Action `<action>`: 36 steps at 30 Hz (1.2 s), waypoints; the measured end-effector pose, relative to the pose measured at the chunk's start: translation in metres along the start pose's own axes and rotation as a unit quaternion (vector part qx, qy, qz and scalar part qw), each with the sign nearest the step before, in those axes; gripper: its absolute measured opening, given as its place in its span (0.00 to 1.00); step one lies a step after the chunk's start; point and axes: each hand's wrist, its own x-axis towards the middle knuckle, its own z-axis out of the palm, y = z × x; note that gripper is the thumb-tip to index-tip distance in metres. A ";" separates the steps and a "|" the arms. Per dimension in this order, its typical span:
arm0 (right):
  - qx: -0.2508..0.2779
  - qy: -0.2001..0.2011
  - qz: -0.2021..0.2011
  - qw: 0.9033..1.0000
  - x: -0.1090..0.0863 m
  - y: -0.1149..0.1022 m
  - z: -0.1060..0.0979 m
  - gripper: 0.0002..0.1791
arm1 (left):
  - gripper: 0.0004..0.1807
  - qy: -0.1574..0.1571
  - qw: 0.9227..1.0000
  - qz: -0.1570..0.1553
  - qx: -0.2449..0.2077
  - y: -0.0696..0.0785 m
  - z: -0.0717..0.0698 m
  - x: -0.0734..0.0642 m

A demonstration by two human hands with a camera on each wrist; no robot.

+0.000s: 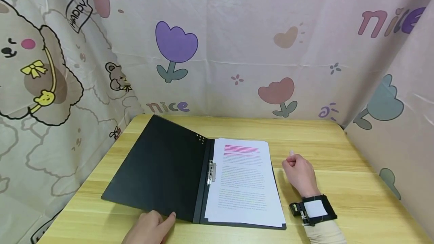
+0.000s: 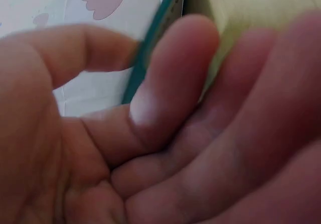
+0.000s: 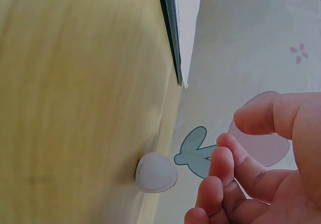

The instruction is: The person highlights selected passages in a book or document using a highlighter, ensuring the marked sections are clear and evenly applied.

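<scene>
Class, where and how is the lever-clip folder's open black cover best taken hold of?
The black cover is probably best pinched across its near edge, coming from the person's side. It is thin and flat, and appears tilted up off the wooden table, leaving room underneath. The left hand pinches that edge, closer to the spine than to the outer corner.

Head view evenly bright, soft shadow on wood-grain tabletop (image 1: 352, 183) beside left hand (image 1: 149, 229); left-wrist view dim, fingers (image 2: 183, 58) blurred; right-wrist view muted, printed curtain (image 3: 246, 38) behind right hand (image 3: 261, 169) fairly crisp.
</scene>
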 end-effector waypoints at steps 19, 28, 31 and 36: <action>-0.074 -0.022 0.012 0.997 0.000 0.008 -0.004 0.23 | 0.22 0.004 0.981 0.195 0.025 0.061 0.002 0.016; -0.089 -0.049 0.017 0.995 0.000 0.009 -0.007 0.22 | 0.12 -0.025 0.947 0.321 0.012 0.092 0.012 0.044; -0.093 -0.062 0.023 0.993 0.000 0.009 -0.007 0.22 | 0.12 -0.050 0.939 0.340 -0.002 0.098 0.020 0.053; -0.092 -0.079 0.036 0.992 -0.001 0.008 -0.008 0.20 | 0.12 -0.125 0.926 0.347 -0.076 0.102 0.036 0.066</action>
